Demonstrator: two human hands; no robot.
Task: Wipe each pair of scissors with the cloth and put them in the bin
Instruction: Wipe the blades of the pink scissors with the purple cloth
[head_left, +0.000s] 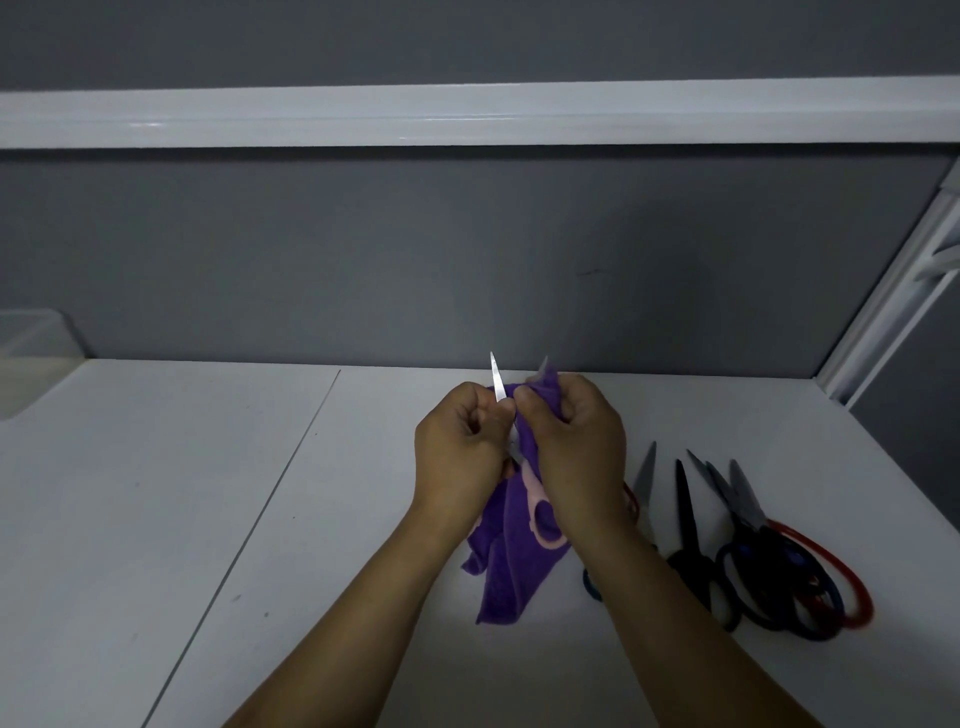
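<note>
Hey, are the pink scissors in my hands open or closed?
Open. The scissors have one bare blade, the other, in the cloth, splayed right.

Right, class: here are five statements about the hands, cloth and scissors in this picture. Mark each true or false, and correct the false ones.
1. The right hand grips a purple cloth. True.
2. The scissors being wiped have pink handles. True.
3. Their blades are closed together. False: the blades are spread apart, one bare and one wrapped in the cloth.
4. The spare scissors lie to the left of the hands. False: they lie on the table to the right of the hands.
5. The left hand lies flat and empty. False: its fingers are curled round the scissors being wiped.
</note>
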